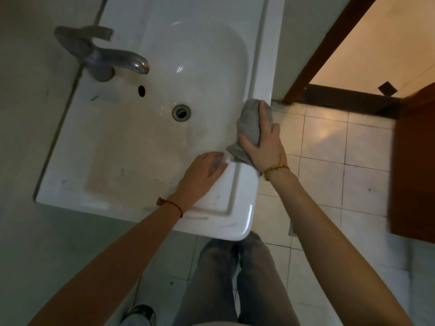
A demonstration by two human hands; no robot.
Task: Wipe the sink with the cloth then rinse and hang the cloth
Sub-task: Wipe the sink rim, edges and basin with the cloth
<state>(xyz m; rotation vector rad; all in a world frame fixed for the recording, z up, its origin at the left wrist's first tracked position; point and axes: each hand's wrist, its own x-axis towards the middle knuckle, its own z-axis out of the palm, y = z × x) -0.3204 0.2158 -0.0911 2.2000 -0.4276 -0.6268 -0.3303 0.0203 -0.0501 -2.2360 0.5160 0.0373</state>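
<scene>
A white ceramic sink [113, 175] fills the left and middle of the head view, with a round drain [181, 112] in its basin. My right hand [263, 147] presses a grey cloth [250, 121] flat against the sink's right rim. The cloth drapes over that edge, partly hidden under my palm. My left hand [202, 170] rests flat on the rim's near right corner, fingers spread, holding nothing.
A grey metal faucet [103, 56] stands at the sink's far left, with an overflow hole [141, 90] below the spout. Tiled floor [329, 149] lies to the right, an open doorway [367, 55] beyond, and a brown door [414, 161] at the far right. My legs stand below the sink.
</scene>
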